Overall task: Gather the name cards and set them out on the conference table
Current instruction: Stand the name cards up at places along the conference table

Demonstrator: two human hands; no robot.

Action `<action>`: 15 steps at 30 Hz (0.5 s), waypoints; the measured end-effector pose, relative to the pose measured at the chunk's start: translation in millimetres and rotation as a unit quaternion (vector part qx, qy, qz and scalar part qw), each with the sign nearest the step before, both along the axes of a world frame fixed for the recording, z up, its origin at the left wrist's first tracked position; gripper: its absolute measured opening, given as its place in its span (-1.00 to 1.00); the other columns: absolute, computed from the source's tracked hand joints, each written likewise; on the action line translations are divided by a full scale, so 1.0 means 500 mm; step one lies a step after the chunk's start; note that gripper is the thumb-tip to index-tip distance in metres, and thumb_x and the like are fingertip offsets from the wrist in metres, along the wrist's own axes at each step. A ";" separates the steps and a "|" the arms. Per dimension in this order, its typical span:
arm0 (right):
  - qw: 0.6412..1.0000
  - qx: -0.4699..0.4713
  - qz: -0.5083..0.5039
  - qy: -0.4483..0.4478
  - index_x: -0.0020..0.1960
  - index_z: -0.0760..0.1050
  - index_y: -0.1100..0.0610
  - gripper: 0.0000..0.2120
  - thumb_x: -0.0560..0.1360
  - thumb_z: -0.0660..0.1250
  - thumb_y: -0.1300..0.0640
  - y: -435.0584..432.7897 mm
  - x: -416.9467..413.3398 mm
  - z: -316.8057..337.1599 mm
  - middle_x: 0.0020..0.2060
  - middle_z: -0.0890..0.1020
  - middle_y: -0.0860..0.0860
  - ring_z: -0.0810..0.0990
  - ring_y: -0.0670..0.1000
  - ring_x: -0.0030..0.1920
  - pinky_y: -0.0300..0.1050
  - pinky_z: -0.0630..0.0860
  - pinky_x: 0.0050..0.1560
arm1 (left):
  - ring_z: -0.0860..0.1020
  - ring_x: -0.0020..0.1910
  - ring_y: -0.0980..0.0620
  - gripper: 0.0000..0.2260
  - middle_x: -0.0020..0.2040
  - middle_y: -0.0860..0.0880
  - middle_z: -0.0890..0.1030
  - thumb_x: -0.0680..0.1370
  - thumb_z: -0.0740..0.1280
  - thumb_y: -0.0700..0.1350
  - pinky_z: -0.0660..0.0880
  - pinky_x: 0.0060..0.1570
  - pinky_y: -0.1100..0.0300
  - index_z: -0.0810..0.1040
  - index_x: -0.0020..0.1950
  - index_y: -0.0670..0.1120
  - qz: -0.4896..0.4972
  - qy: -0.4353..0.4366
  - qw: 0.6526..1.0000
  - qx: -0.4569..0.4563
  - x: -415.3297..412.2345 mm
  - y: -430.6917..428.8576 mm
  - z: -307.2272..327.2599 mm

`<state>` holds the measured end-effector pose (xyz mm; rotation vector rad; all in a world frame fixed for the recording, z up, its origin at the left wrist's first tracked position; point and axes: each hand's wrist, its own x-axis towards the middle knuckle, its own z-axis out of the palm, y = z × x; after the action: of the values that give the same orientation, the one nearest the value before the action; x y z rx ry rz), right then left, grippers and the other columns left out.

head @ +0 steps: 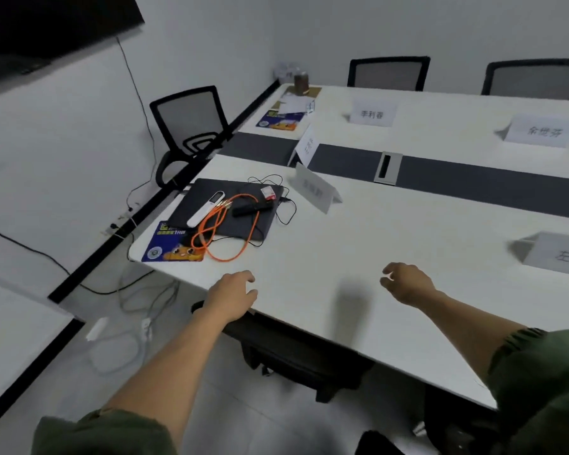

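Several white folded name cards stand on the white conference table (pixel 358 257). One name card (pixel 312 188) is near the laptop, another (pixel 306 146) stands on the dark centre strip, two more cards (pixel 372 113) (pixel 543 131) face the far chairs, and one card (pixel 559 254) is at the right edge. My left hand (pixel 232 295) hovers at the table's near edge, fingers loosely curled, holding nothing. My right hand (pixel 406 284) hangs over the bare tabletop, fingers apart and empty.
A dark laptop (pixel 211 200) carries an orange cable (pixel 224 228), a white remote and a black stick. Blue mouse pads lie at the left end (pixel 173 244) and the far corner. Mesh chairs (pixel 191 126) ring the table. Cables trail on the floor.
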<state>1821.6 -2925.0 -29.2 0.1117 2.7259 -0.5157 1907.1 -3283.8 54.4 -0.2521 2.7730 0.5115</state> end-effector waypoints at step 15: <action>0.996 -0.004 -0.077 -0.051 0.36 0.43 0.02 -0.62 0.57 0.22 -0.04 -0.100 -0.236 -0.092 0.20 0.60 0.02 0.53 0.07 0.20 -0.09 0.43 0.05 | 0.52 0.15 -0.10 -0.67 0.20 -0.08 0.57 0.59 0.26 0.00 0.49 0.12 0.03 0.45 0.34 -0.01 -0.051 -0.034 0.998 -0.022 -0.321 -0.095 -0.073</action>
<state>1703.8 -2974.9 -75.0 0.3384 2.6277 -0.5482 1746.7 -3331.5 17.9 -0.1333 2.7165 0.4091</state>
